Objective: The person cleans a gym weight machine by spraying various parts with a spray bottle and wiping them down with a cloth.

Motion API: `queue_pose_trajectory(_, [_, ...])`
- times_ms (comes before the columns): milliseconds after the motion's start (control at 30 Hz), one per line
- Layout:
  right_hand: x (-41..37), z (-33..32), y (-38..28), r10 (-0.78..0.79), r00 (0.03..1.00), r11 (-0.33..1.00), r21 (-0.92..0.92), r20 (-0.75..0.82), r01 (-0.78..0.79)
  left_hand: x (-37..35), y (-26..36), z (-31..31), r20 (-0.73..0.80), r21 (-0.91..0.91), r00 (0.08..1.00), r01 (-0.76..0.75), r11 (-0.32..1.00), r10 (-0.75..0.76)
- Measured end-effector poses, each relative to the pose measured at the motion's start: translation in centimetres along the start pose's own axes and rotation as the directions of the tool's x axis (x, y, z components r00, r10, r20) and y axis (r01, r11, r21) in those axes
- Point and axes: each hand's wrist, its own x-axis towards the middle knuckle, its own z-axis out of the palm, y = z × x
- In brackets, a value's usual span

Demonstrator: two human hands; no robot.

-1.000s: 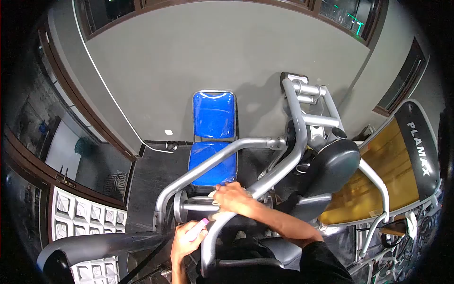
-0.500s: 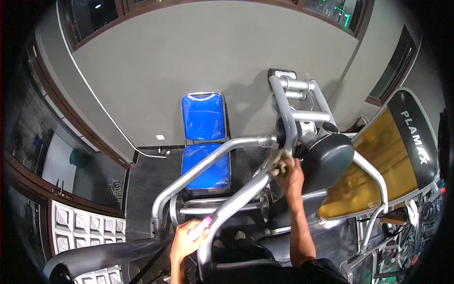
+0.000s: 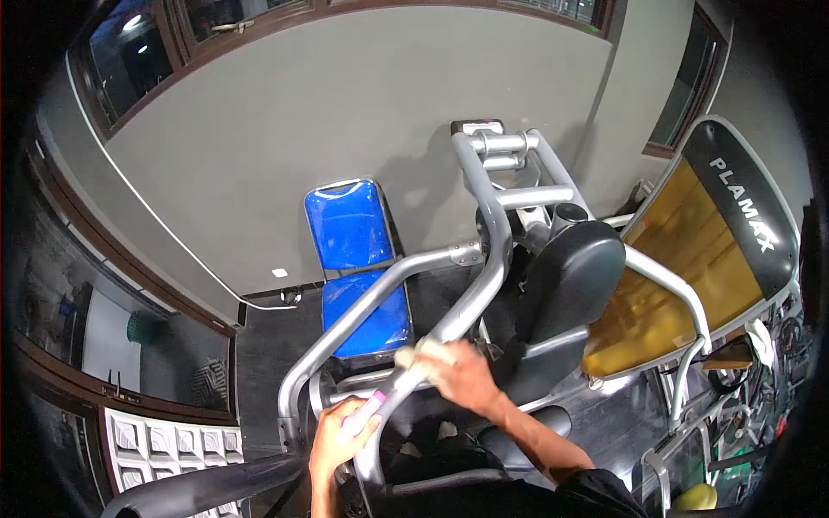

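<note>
My left hand (image 3: 344,436) is closed around a small white bottle with a pink cap (image 3: 370,409), close beside the lower part of a silver machine tube (image 3: 466,308). With my right hand (image 3: 464,377) I press a pale, crumpled cloth (image 3: 421,355) onto the same tube, a little above the bottle. The cloth is partly blurred and wraps over the metal. Right of the tube is the machine's black padded backrest (image 3: 572,274).
A blue chair (image 3: 350,226) stands against the grey wall. Another curved silver tube (image 3: 345,324) runs left of my hands. A yellow and black PLAMAX panel (image 3: 698,259) is at the right. A white latticed panel (image 3: 168,440) stands lower left.
My right hand has slid the cloth down the tube, toward my left hand. My left hand still holds the bottle. The camera view has shifted and tilted slightly.
</note>
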Motion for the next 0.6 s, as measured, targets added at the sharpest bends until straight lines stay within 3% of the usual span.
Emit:
queue_pose_trajectory(33, [-0.3, -0.2, -0.7, -0.146, 0.987, 0.986, -0.069, 0.063, 0.151, 0.0, 0.1, 0.0, 0.0, -0.001, 1.0, 0.027, 1.0, -0.027])
queue_pose_trajectory(100, [0.4, -0.6, 1.0, -0.156, 0.988, 0.985, -0.071, 0.019, 0.157, 0.0, 0.8, -0.1, -0.008, 0.014, 1.0, 0.018, 1.0, -0.018])
queue_pose_trajectory(167, [0.9, 0.3, 5.2, 0.102, 0.99, 0.994, -0.02, -0.102, -0.104, -0.4, 1.1, -0.2, -0.019, 0.03, 1.0, 0.014, 0.999, -0.014])
queue_pose_trajectory(233, [3.6, -2.9, 7.5, 0.224, 0.91, 0.966, -0.04, -0.349, -0.254, -0.6, 0.9, -0.1, -0.004, 0.028, 1.0, -0.018, 0.999, 0.018])
queue_pose_trajectory(300, [4.2, -2.5, 9.2, 0.397, 0.807, 0.91, 0.075, -0.436, -0.407, -0.8, 1.5, 0.0, 0.001, 0.041, 1.0, -0.006, 0.999, 0.006])
queue_pose_trajectory(333, [4.3, -2.0, 7.5, 0.381, 0.797, 0.907, 0.023, -0.47, -0.42, -0.7, 1.8, -0.1, 0.007, 0.058, 1.0, 0.004, 0.998, -0.004])
queue_pose_trajectory(367, [3.7, -1.3, 6.1, 0.388, 0.831, 0.907, 0.007, -0.398, -0.42, -0.4, 1.9, -0.2, 0.008, 0.063, 1.0, -0.007, 0.998, 0.007])
queue_pose_trajectory(400, [3.2, 0.1, 5.2, 0.284, 0.856, 0.944, -0.03, -0.433, -0.328, -0.3, 1.9, -0.2, 0.001, 0.064, 1.0, -0.011, 0.998, 0.011])
queue_pose_trajectory(433, [3.5, -1.3, 1.5, 0.373, 0.907, 0.898, 0.323, -0.196, -0.3, -0.2, 2.0, -0.2, -0.003, 0.065, 1.0, -0.011, 0.998, 0.011])
queue_pose_trajectory(467, [2.4, -0.6, -0.1, 0.192, 0.936, 0.975, 0.168, -0.295, -0.147, 0.1, 1.7, 0.0, -0.016, 0.05, 1.0, -0.016, 0.999, 0.017])
queue_pose_trajectory(500, [1.2, 0.3, -0.6, -0.021, 0.983, 1.0, 0.017, -0.184, 0.024, 0.4, 1.6, 0.0, -0.01, 0.053, 1.0, -0.019, 0.998, 0.019])
queue_pose_trajectory(567, [0.1, 0.2, 1.0, -0.071, 0.996, 0.996, -0.049, -0.058, 0.069, 1.2, 1.8, -0.2, 0.021, 0.097, 0.996, -0.086, 0.992, 0.084])
queue_pose_trajectory(600, [0.5, 1.2, 3.0, -0.033, 0.991, 0.999, 0.002, -0.128, 0.033, 1.4, 1.9, -0.3, 0.026, 0.115, 0.994, -0.107, 0.988, 0.105])
